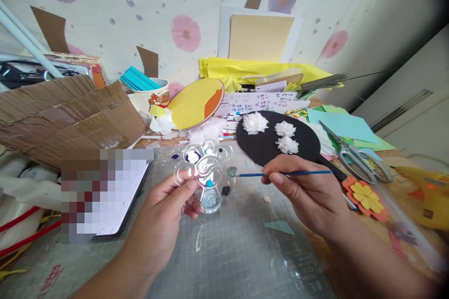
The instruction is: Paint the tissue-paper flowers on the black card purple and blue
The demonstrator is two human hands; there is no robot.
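Observation:
My left hand (164, 217) grips a clear flower-shaped paint palette (206, 173) by its near-left edge, thumb on top. Its wells hold small dabs of blue, dark and white paint. My right hand (308, 191) pinches a thin blue paintbrush (280, 174), held level, with its tip at the palette's right-hand well. Just behind the brush lies a black oval card (266, 147) bearing three white tissue flowers (255, 122).
A grey cutting mat (238, 252) covers the desk front. Scissors (354, 154) and an orange-yellow paper flower (366, 198) lie at right, with a yellow glue gun (430, 196) beyond. Corrugated cardboard (66, 112), a yellow plate (196, 103), a cup of teal sticks (154, 88) and coloured papers crowd the back.

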